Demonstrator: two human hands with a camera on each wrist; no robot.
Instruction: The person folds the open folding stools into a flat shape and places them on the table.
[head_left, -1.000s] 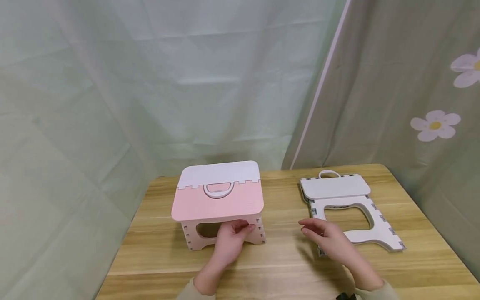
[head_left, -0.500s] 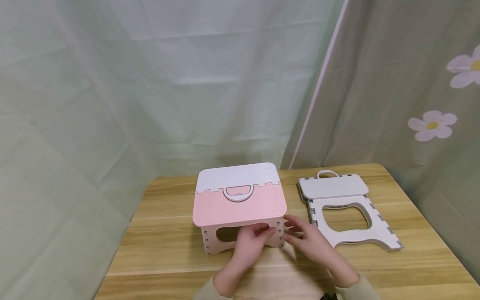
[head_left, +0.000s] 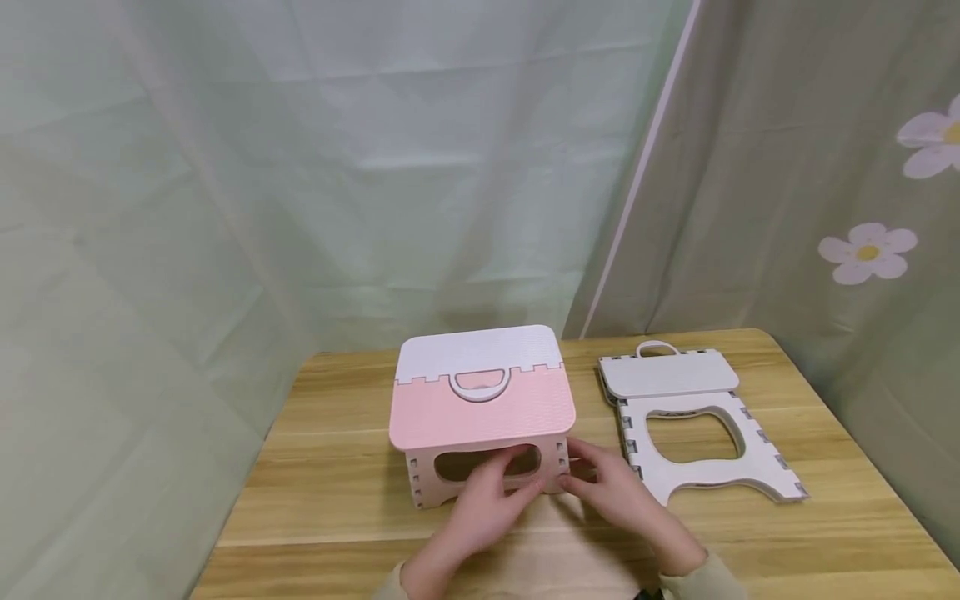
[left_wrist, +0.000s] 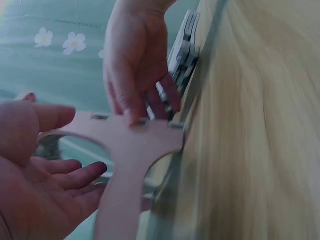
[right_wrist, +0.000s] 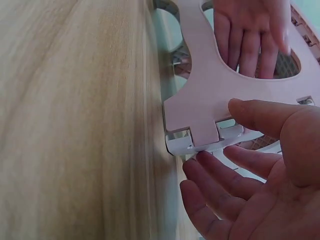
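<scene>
Pink-and-white stool (head_left: 480, 421) stands upright on the wooden table (head_left: 322, 483), legs unfolded. Left hand (head_left: 483, 508) is released, fingers loose at the opening of the near leg panel. Right hand (head_left: 618, 496) pinches that panel's right edge, thumb in front. Obstacle: white stool (head_left: 670, 377), folded flat, near the right hand, its carrying loop toward the back. Curtain (head_left: 450, 183) hangs behind the table; flowers (head_left: 867, 252) at right.
</scene>
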